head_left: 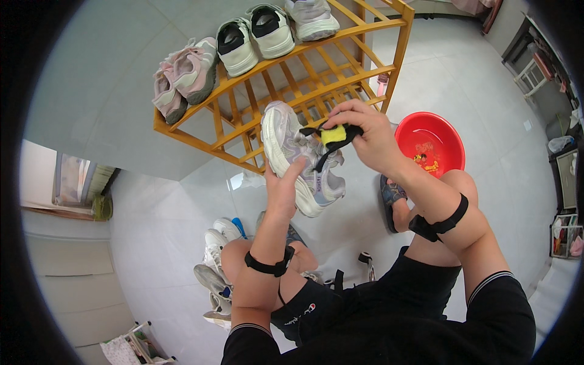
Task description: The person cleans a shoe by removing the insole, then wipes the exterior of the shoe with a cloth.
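Note:
My left hand (282,189) grips a white and pale lilac sneaker (305,182) by its midsole, with the thumb over the side. The sneaker is tilted, its toe pointing away from me and its heel towards me. In my right hand (375,139) is a black cloth with a yellow patch (334,135), pinched between thumb and fingers. The cloth hangs over the sneaker's laces and tongue; whether it touches them I cannot tell.
Ahead stands a wooden shoe rack (278,68) with pink-grey sneakers (194,68), black-lined white shoes (272,39) and a lilac-white sneaker (315,20) on top. A red plastic basin (431,137) sits right on the tiled floor. Several white shoes (214,246) lie beside my left leg.

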`<action>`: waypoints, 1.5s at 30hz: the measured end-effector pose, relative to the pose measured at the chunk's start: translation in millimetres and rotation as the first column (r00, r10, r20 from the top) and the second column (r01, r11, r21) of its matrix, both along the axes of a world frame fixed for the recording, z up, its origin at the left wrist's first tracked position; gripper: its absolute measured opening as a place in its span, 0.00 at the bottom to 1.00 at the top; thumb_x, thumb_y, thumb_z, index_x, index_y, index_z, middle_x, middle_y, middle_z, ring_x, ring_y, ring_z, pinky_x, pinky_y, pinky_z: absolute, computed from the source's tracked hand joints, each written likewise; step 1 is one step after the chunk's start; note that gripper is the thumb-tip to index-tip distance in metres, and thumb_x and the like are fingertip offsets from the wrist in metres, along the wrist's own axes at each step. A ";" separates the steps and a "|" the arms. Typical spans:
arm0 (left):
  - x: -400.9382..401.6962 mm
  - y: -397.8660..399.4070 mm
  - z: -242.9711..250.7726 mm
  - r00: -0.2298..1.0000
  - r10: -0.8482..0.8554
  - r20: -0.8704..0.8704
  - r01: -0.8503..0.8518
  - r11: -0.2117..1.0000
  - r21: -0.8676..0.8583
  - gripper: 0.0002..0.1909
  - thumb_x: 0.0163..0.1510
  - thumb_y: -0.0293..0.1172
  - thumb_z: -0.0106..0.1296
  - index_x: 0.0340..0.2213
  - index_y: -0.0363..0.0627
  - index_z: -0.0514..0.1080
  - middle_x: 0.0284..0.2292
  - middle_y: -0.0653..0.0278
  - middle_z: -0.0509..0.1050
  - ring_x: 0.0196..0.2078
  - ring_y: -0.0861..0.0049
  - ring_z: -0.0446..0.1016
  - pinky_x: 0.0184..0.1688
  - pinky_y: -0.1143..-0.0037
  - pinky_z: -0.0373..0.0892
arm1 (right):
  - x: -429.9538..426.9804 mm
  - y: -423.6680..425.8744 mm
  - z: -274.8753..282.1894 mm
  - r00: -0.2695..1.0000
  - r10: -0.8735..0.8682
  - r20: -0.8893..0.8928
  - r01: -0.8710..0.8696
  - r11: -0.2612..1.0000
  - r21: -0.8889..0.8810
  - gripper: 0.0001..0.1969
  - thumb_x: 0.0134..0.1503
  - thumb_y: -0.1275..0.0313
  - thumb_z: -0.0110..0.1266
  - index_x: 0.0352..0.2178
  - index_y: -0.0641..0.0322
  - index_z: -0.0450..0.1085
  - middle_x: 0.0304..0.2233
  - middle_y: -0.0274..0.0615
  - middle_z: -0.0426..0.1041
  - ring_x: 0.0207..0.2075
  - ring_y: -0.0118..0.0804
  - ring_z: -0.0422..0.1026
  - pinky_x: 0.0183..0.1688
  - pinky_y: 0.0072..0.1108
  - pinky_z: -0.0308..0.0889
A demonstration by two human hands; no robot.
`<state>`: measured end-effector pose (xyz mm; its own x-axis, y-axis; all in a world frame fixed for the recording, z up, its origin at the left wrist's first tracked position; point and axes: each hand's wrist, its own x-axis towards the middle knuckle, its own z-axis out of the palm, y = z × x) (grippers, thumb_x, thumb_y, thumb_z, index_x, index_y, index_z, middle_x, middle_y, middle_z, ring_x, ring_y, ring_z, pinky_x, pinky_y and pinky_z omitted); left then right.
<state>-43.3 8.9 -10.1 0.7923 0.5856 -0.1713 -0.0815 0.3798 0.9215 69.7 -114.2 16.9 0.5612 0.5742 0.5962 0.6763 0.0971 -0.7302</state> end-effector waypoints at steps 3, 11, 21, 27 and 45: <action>3.2 -7.6 2.4 0.999 -0.038 0.029 0.037 0.999 0.034 0.33 0.32 0.24 0.54 0.41 0.36 0.51 0.34 0.59 0.62 0.36 0.76 0.63 0.36 0.80 0.62 | -8.7 3.2 -2.5 1.000 -0.003 -0.031 0.001 0.998 -0.065 0.18 0.30 0.91 0.36 0.23 0.62 0.66 0.28 0.38 0.63 0.32 0.35 0.64 0.35 0.17 0.59; 8.3 -13.2 -1.2 0.999 0.026 0.030 -0.033 0.971 0.237 0.43 0.30 0.19 0.52 0.47 0.42 0.41 0.40 0.59 0.57 0.40 0.75 0.60 0.39 0.79 0.61 | -19.0 4.5 -6.3 0.945 0.323 -0.052 -0.327 0.941 -0.089 0.15 0.33 0.82 0.40 0.29 0.62 0.63 0.34 0.44 0.57 0.39 0.39 0.58 0.42 0.22 0.54; 8.7 -10.6 -7.8 0.996 -0.029 0.085 -0.005 0.927 0.376 0.44 0.30 0.22 0.54 0.47 0.42 0.41 0.41 0.58 0.56 0.40 0.75 0.60 0.40 0.79 0.60 | -11.5 7.2 -4.9 0.963 0.236 -0.131 -0.240 0.971 -0.014 0.10 0.33 0.84 0.50 0.22 0.62 0.65 0.30 0.38 0.62 0.34 0.33 0.62 0.36 0.18 0.58; 10.8 -16.1 -0.3 0.996 -0.052 0.074 0.022 0.934 0.357 0.43 0.31 0.24 0.55 0.47 0.39 0.41 0.42 0.57 0.55 0.41 0.75 0.59 0.40 0.78 0.59 | 5.2 0.1 5.4 0.999 0.011 -0.047 -0.011 1.000 -0.002 0.14 0.31 0.89 0.42 0.23 0.64 0.63 0.30 0.41 0.64 0.34 0.34 0.64 0.34 0.17 0.60; 4.5 -20.7 -2.4 0.969 -0.248 -0.012 0.238 0.917 0.320 0.40 0.32 0.24 0.54 0.46 0.39 0.44 0.40 0.59 0.57 0.41 0.77 0.60 0.42 0.78 0.58 | -6.5 2.9 -3.4 0.986 -0.096 0.136 0.087 0.994 0.069 0.17 0.30 0.90 0.37 0.24 0.62 0.64 0.34 0.42 0.62 0.36 0.40 0.63 0.38 0.21 0.58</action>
